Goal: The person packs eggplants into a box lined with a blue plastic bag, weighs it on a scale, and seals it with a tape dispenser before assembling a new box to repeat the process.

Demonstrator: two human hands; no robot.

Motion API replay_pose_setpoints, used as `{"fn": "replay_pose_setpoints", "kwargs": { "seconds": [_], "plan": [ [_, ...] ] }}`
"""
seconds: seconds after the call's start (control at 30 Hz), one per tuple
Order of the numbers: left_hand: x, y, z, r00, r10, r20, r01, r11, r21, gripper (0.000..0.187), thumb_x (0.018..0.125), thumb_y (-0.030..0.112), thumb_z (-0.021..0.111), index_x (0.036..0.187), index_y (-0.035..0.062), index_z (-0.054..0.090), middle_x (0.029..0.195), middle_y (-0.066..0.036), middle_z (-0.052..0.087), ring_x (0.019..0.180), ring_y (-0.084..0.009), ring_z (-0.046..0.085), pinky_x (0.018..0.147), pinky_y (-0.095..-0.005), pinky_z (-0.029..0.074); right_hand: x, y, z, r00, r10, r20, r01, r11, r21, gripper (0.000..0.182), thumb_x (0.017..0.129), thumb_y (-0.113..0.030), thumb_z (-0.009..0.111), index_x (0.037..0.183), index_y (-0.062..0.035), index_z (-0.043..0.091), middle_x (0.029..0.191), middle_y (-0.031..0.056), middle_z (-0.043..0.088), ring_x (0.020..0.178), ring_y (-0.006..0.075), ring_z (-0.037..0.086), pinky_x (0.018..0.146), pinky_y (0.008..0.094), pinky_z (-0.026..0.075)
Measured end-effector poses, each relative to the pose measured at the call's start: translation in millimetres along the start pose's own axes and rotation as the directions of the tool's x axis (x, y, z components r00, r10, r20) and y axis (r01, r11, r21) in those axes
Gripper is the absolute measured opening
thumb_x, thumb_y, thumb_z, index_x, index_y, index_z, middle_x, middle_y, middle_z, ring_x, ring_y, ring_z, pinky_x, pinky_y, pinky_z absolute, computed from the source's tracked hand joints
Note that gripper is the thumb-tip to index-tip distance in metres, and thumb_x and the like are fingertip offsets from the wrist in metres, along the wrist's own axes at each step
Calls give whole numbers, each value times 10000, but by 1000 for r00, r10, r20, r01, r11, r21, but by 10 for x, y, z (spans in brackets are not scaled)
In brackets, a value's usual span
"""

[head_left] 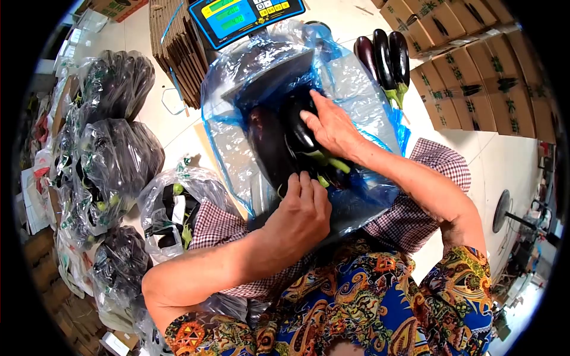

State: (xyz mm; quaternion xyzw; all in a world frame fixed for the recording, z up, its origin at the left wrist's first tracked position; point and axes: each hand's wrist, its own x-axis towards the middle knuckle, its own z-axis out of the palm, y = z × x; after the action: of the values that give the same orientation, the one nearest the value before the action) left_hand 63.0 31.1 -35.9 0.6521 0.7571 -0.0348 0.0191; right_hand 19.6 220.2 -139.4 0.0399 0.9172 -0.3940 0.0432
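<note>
Dark purple eggplants lie side by side in an open box-like space lined with a clear blue plastic bag. My right hand grips the right-hand eggplant, thumb and fingers around its upper part, its green stem toward me. My left hand has its fingers curled over the stem end of the left-hand eggplant; its fingertips are partly hidden. Beneath the right-hand eggplant, more green stems show. A dark grey flat panel stands tilted inside the bag, behind the eggplants.
A digital scale stands behind the bag, beside stacked flat cardboard. Three eggplants lie at the right, near piled cartons. Clear bags of eggplants line the left. A round-based stand is far right.
</note>
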Motion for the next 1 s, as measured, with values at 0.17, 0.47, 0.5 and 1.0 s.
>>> {"fn": "replay_pose_setpoints", "kwargs": {
  "seconds": [0.17, 0.47, 0.5, 1.0],
  "plan": [
    [50, -56, 22, 998, 25, 62, -23, 999, -33, 350, 747, 133, 589, 997, -107, 637, 1021, -276, 613, 1032, -394, 599, 935, -456, 460, -147, -102, 151, 978, 172, 119, -159, 981, -110, 765, 899, -331, 590, 1472, 41, 247, 1465, 324, 321, 1364, 436, 334, 1143, 433, 267],
    [59, -72, 33, 996, 29, 83, -27, 999, -16, 319, 758, 136, 588, 978, -86, 655, 1021, -267, 622, 1033, -399, 599, 911, -442, 462, -98, 63, 438, 991, 130, -17, -129, 991, 46, 879, 871, -357, 607, 1476, 79, 143, 1427, 364, 306, 1289, 516, 350, 1101, 512, 284],
    [50, -41, 52, 997, 26, 79, -25, 999, -20, 313, 763, 138, 584, 971, -83, 660, 1020, -265, 624, 1033, -401, 600, 907, -443, 461, -103, 46, 410, 992, 122, 5, -122, 992, 12, 870, 874, -333, 603, 1478, 79, 132, 1424, 369, 306, 1281, 521, 355, 1100, 512, 284],
    [173, 65, 193, 942, 162, 295, -187, 981, 56, 307, 789, 197, 592, 946, -43, 703, 997, -262, 648, 954, -389, 617, 842, -502, 441, -179, 43, 276, 907, -419, -35, 380, 852, -359, 675, 811, -185, 642, 1396, 34, 385, 1434, 340, 328, 1280, 477, 387, 990, 520, 376]
  ]
}}
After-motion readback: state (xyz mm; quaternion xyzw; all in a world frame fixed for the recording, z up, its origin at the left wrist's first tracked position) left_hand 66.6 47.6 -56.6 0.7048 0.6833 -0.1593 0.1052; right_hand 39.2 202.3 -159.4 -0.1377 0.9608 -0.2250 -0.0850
